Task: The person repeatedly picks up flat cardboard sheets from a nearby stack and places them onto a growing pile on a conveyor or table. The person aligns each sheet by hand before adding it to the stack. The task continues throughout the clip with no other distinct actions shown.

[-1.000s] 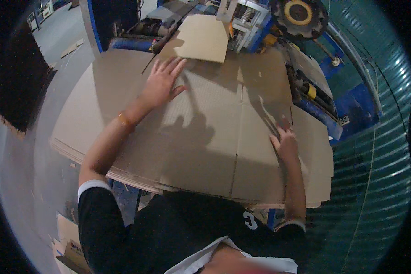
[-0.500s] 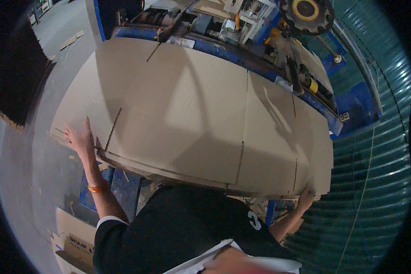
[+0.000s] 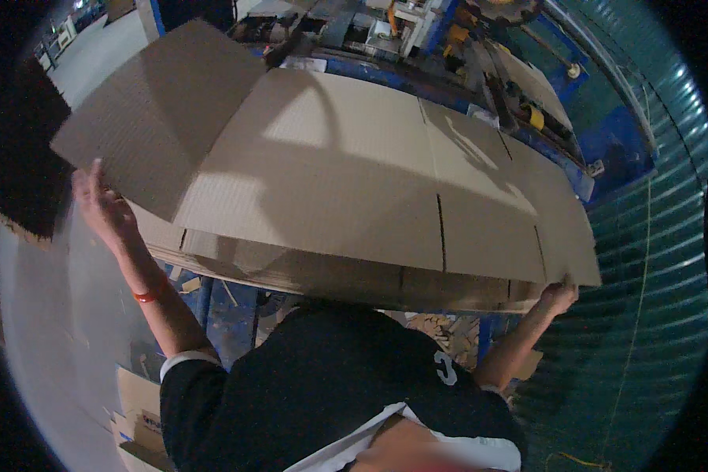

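A large slotted, creased cardboard sheet (image 3: 346,189) spans the view in front of me, its near edge raised off the stack of cardboard sheets (image 3: 330,271) below. My left hand (image 3: 106,211) holds the corner of the sheet's left panel, which bends upward along a crease. Some of its fingers are hidden behind the board. At the near right corner, my right hand (image 3: 558,296) is closed on the sheet's edge, with its fingertips partly out of sight.
Beyond the sheet stands a blue-framed machine (image 3: 385,75) with a dark round wheel (image 3: 503,9). A green corrugated wall (image 3: 645,315) rises on the right. Cardboard scraps (image 3: 444,334) lie below the stack, and a printed carton (image 3: 141,401) stands at lower left.
Both hands have risen with the top sheet, lifting its near edge off the stack. The left panel has folded upward, and the lower sheets now show beneath.
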Tool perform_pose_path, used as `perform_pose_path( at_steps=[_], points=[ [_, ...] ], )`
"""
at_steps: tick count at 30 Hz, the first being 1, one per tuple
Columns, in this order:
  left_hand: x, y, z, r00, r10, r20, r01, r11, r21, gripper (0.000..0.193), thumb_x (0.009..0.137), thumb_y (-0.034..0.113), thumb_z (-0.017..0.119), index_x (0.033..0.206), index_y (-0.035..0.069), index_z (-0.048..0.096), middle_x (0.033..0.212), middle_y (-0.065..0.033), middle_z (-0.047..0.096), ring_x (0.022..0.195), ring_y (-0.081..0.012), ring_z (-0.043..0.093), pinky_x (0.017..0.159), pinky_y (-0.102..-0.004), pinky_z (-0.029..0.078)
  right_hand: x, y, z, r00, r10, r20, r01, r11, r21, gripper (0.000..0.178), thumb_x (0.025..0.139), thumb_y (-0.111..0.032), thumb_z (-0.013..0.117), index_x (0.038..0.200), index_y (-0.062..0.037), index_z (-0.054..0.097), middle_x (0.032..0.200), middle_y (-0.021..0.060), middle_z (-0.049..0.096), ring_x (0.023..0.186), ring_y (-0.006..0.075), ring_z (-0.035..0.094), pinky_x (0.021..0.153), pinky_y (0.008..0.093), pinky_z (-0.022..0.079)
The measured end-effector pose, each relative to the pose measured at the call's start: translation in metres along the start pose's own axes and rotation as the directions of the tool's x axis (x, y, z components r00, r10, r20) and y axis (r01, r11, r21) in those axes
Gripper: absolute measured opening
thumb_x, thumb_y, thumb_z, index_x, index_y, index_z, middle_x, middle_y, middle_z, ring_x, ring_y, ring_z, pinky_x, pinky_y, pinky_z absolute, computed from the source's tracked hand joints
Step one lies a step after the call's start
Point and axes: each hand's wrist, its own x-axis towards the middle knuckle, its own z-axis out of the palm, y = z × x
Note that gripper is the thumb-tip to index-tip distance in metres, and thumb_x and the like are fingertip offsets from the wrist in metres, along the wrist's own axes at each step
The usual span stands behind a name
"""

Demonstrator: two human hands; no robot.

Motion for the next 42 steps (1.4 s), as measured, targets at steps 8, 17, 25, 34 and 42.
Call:
perform_pose_path(
  at_steps=[8,17,25,34,42],
  points=[
    [-0.054,0.000,-0.043,0.909,-0.293,0.296,0.127,0.872,0.473,0.023,0.086,0.013,0.056,0.104,0.000,0.055,0.098,-0.0037,0.057,0.089,-0.0109,0.050,0.076,-0.0251,0.040,-0.072,-0.089,-0.077,0.983,-0.156,0.098,0.090,0.872,0.482,0.027,0.075,0.001,0.059,0.103,0.0012,0.059,0.096,0.0108,0.061,0.092,0.0230,0.057,0.080,0.0313,0.047],
    [-0.145,-0.008,0.029,0.079,-0.136,0.987,-0.748,0.647,0.149,0.055,0.070,-0.005,0.053,0.122,0.013,0.055,0.133,-0.0131,0.046,0.124,-0.0314,0.042,0.104,-0.0422,0.031,-0.145,-0.081,-0.045,0.280,-0.643,0.713,0.451,0.744,0.493,0.032,0.068,0.007,0.057,0.094,-0.0100,0.067,0.106,0.0061,0.064,0.105,0.0293,0.056,0.091,0.0415,0.045],
    [-0.128,-0.015,0.055,-0.102,-0.291,0.951,-0.861,0.505,0.062,0.061,0.070,0.009,0.057,0.129,0.018,0.048,0.137,-0.0088,0.041,0.128,-0.0298,0.037,0.107,-0.0452,0.026,-0.127,-0.095,-0.006,0.127,-0.634,0.763,0.574,0.674,0.465,0.030,0.072,-0.003,0.063,0.101,-0.0110,0.066,0.121,0.0065,0.056,0.119,0.0304,0.046,0.097,0.0422,0.040],
    [-0.092,-0.069,0.118,0.037,-0.050,0.998,-0.809,0.585,0.059,0.057,0.077,0.015,0.059,0.133,0.015,0.043,0.138,-0.0123,0.039,0.127,-0.0300,0.037,0.107,-0.0409,0.028,-0.073,-0.107,0.099,-0.053,-0.534,0.844,0.772,0.514,0.373,0.044,0.080,-0.035,0.060,0.119,-0.0143,0.057,0.132,0.0076,0.047,0.126,0.0323,0.037,0.105,0.0468,0.027],
    [-0.066,-0.152,0.211,0.133,0.015,0.991,-0.859,0.500,0.108,0.056,0.081,0.017,0.059,0.133,0.013,0.041,0.134,-0.0127,0.043,0.124,-0.0308,0.040,0.103,-0.0441,0.032,-0.057,-0.115,0.198,0.110,-0.537,0.836,0.819,0.526,0.230,0.038,0.085,-0.029,0.057,0.119,-0.0130,0.057,0.134,0.0073,0.045,0.119,0.0281,0.043,0.101,0.0380,0.034]
  ],
)
